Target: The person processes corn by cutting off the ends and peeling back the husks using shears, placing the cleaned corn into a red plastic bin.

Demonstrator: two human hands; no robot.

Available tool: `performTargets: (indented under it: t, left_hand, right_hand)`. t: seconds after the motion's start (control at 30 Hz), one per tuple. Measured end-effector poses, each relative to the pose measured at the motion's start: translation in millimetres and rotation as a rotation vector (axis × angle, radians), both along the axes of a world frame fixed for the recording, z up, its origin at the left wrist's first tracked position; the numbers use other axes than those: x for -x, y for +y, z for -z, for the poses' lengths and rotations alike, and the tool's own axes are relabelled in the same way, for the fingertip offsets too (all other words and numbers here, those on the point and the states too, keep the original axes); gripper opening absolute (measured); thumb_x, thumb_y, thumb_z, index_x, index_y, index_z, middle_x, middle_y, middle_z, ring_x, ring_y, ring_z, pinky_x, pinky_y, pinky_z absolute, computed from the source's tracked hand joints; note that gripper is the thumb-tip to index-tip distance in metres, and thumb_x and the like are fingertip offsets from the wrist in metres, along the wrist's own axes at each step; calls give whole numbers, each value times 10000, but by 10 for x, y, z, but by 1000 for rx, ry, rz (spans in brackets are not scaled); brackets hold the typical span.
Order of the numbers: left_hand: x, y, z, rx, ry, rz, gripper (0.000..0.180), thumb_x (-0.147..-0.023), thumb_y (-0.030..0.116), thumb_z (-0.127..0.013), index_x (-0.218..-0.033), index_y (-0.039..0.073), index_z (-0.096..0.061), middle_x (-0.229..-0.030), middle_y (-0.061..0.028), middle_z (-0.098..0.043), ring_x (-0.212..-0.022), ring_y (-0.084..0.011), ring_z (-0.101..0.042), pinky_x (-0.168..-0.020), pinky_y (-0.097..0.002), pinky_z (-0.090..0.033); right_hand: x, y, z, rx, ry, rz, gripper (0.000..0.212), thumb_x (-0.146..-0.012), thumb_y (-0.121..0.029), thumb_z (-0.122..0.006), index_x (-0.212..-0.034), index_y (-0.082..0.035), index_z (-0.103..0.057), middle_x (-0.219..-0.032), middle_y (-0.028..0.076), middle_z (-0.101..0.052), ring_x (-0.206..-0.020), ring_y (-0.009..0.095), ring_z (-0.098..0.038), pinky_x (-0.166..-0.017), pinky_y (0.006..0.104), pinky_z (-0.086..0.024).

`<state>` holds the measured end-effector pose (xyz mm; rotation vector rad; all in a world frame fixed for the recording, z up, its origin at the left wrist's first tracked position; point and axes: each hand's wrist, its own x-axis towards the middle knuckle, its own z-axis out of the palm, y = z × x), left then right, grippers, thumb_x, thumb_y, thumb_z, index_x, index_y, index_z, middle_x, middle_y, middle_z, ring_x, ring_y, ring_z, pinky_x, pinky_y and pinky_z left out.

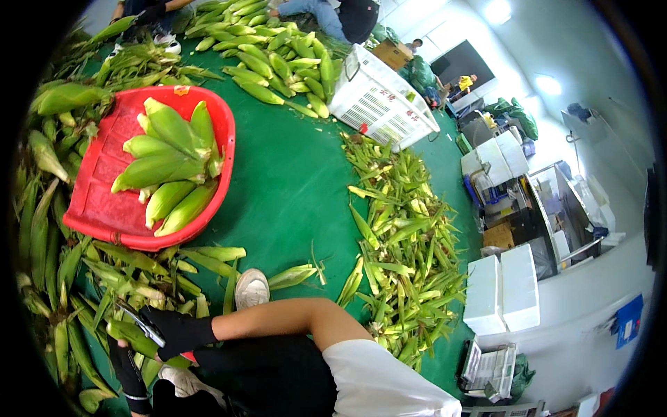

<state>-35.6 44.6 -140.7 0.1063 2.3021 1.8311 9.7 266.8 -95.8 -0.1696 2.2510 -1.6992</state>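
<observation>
The left hand [127,372], in a black glove, is closed around the lower side of a green ear [132,338]; a fingertip shows against the husk. The right hand [182,332], also gloved in black, is bent shut on a slim metal tool [147,325], which lies over the upper side of this ear. How tightly the fingers press, one cannot tell. The ear is held above the floor [292,181], near its left edge, between the two hands.

Just beside the hands there are loose husks [132,278] and a pale shoe [251,288]. Beyond them, a red tub [90,187] stands on the floor; several unpeeled ears [163,163] are heaped toward its right rim, and its left corner is bare. More ears [267,59] make a pile toward the far edge of the floor, next to a white crate [385,108]. A long heap of leaves [410,257] runs along the right part of the floor. At its right edge stand white boxes [501,292].
</observation>
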Motion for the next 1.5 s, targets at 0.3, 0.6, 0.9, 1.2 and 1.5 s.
performTargets:
  t: [0.3, 0.6, 0.9, 1.2, 1.5]
  left_hand:
    - [-142, 374, -520, -216, -586, -110, 475, -893, 438, -410, -577, 86, -449, -438, -35, -405, -346, -164, -412, -354, -262, -320]
    - [-100, 418, -785, 563, 709, 367, 67, -781, 89, -534, -728, 49, -541, -617, -80, -482, -589, -254, -512, -545, -351, -412]
    - [-220, 647, -1451, 111, 533, 467, 158, -751, 118, -613, -692, 45, -487, -595, -117, -441, -484, -299, -457, -452, -385, -363]
    - [53, 306, -1493, -54, -146, 280, 405, -813, 362, -570, -606, 22, -496, -529, -22, -479, -478, -87, -457, -449, -242, -335]
    - [4, 439, -1279, -307, -171, 410, 252, -829, 214, -514, -735, -20, -525, -608, -47, -503, -579, -102, -483, -543, -245, -384]
  right_hand:
    - [-121, 200, -116, -332, 301, 9, 623, -556, -217, -727, -1060, -39, -406, -912, 197, -489, -814, 360, -526, -671, 426, -429]
    - [-160, 282, 173, -109, -31, 17, 959, -624, -378, -723, -1322, 34, -212, -1301, 262, -316, -1218, 383, -309, -1011, 421, -265]
    - [-75, 313, -95, 182, -76, -98, 856, -554, -243, -800, -1244, -33, -340, -1173, 127, -460, -1118, 235, -439, -943, 369, -353]
    - [-126, 379, -221, 379, -243, -71, 543, -614, -101, -767, -1087, -7, -517, -1034, 79, -580, -926, 163, -558, -809, 315, -461]
    - [-164, 658, -27, 63, -65, -417, 471, -714, -345, -697, -1064, -61, -563, -1029, 122, -569, -964, 267, -521, -866, 374, -397]
